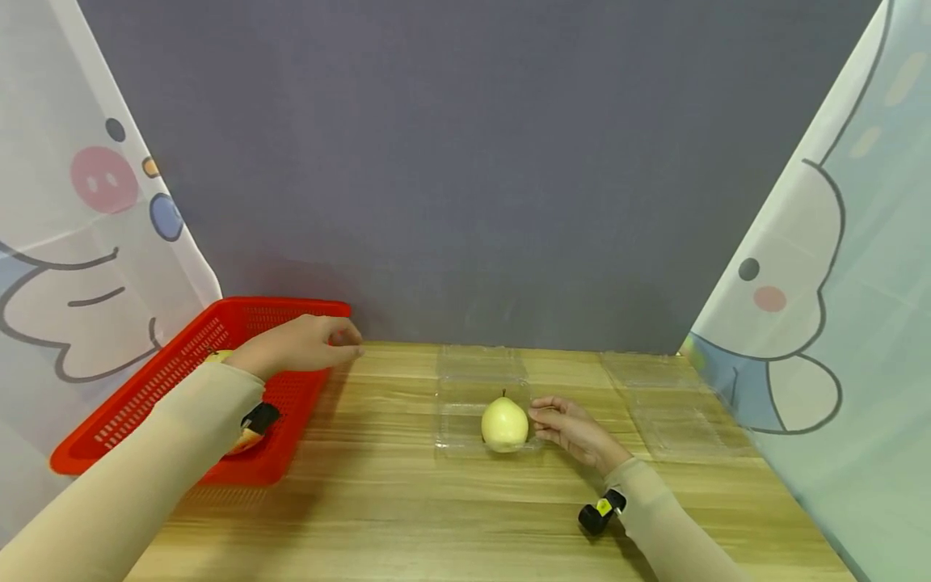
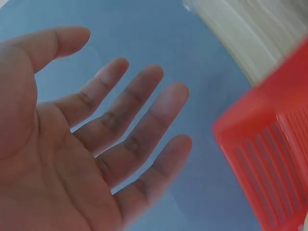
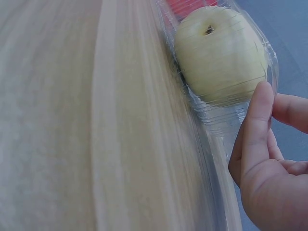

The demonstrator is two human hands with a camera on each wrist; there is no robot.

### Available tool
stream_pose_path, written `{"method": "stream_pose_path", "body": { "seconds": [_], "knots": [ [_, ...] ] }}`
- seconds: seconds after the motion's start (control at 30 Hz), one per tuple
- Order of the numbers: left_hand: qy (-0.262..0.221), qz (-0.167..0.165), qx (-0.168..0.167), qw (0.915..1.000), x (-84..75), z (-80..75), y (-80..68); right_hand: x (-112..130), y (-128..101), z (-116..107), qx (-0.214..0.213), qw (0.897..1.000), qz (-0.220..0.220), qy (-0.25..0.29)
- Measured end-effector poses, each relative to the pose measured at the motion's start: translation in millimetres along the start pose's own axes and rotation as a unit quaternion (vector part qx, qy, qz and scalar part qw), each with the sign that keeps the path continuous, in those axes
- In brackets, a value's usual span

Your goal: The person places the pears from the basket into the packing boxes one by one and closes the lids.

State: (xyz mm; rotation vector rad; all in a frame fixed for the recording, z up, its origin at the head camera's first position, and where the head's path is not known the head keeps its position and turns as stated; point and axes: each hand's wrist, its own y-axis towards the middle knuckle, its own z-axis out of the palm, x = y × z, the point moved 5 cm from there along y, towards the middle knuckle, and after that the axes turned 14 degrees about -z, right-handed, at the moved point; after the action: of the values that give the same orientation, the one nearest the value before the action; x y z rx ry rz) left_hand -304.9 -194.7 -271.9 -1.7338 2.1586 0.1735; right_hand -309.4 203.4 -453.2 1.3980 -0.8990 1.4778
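A pale yellow pear [image 1: 504, 426] with a dark stem sits in the right part of a clear plastic clamshell box [image 1: 458, 412], whose lid is folded back. My right hand [image 1: 575, 428] pinches the box's right edge between thumb and fingers, close beside the pear. In the right wrist view, the pear [image 3: 221, 55] shows through the clear wall, with the thumb tip at the rim. My left hand [image 1: 309, 343] is over the far right side of a red basket [image 1: 284, 477], fingers apart and loosely bent, the palm holding nothing in the left wrist view.
Inside the basket, partly hidden by my left arm, lie another yellow fruit [image 1: 218, 356] and an orange-toned fruit [image 1: 246, 440]. A second clear plastic box [image 1: 676, 412] lies opened at the right of the wooden table [image 1: 407, 517]. A grey backdrop [image 1: 494, 178] rises behind.
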Motion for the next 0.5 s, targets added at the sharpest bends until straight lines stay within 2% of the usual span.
{"method": "stream_pose_path", "body": {
  "seconds": [0.27,0.5],
  "knots": [
    [0.035,-0.012,-0.017,0.9992,33.2,-8.0,-4.2,0.0,1.1,1.2,0.0,1.0,-0.002,-0.001],
    [0.089,-0.042,-0.001,0.9952,65.2,-5.9,-7.1,-0.6,1.0,2.3,0.003,1.0,-0.002,-0.002]
  ]
}}
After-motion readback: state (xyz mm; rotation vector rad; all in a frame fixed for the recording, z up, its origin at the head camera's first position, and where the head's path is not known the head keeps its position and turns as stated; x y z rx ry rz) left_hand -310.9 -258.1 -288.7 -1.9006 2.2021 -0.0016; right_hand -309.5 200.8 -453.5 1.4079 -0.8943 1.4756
